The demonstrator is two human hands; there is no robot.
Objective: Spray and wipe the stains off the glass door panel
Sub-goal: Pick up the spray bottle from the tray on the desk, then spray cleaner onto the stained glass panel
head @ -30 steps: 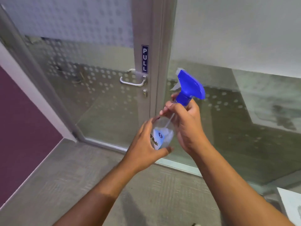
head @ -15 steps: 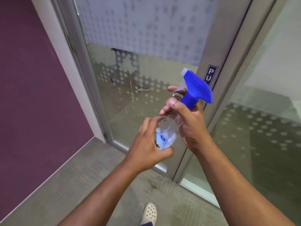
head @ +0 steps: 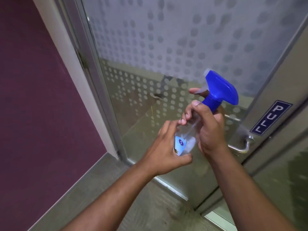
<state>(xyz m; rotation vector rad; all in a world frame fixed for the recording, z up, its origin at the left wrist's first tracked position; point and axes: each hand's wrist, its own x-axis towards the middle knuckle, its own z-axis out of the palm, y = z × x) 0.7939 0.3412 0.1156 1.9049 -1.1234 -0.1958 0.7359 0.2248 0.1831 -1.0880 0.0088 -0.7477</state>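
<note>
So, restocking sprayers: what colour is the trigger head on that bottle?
Blue, on the spray bottle's trigger head; clearest in the head view.

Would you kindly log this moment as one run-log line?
phase: pre-spray | right hand: holds spray bottle neck, finger at trigger | left hand: holds bottle base | glass door panel: nozzle aimed toward it | cloth: none visible

A plum-coloured wall (head: 33, 90) with a pale edge strip (head: 70, 77) meets grey carpeted floor (head: 86, 194) on the left, beside a metal door frame (head: 93, 77) bearing a blue PULL sign (head: 270, 118).
</note>
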